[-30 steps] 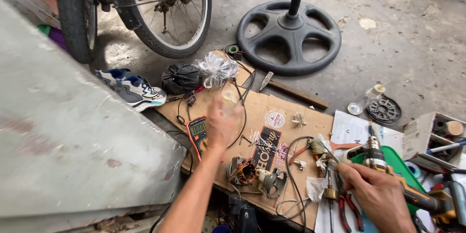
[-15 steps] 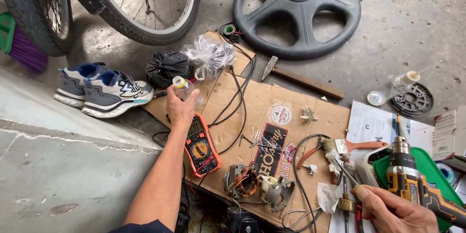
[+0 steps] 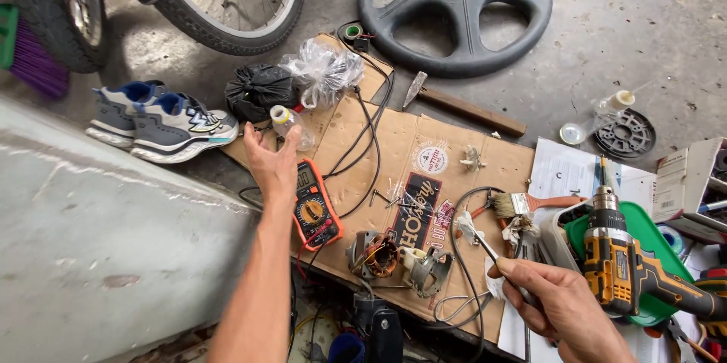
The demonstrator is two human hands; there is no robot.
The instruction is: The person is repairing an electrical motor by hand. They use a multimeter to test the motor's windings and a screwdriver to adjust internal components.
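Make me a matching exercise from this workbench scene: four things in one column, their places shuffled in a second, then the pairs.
Things:
1. multimeter
2. small bottle
3. cordless drill
4. hammer

Places:
A. on the green tray
B. just beyond the left hand's fingertips
C. between the cardboard and the round black base
D. on the cardboard, right beside the left wrist

Pairs: 1-D, 2-B, 3-A, 4-C

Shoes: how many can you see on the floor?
2. Both sit side by side left of the cardboard sheet, near the black bag: far shoe, near shoe. None others show; the ledge may hide more.
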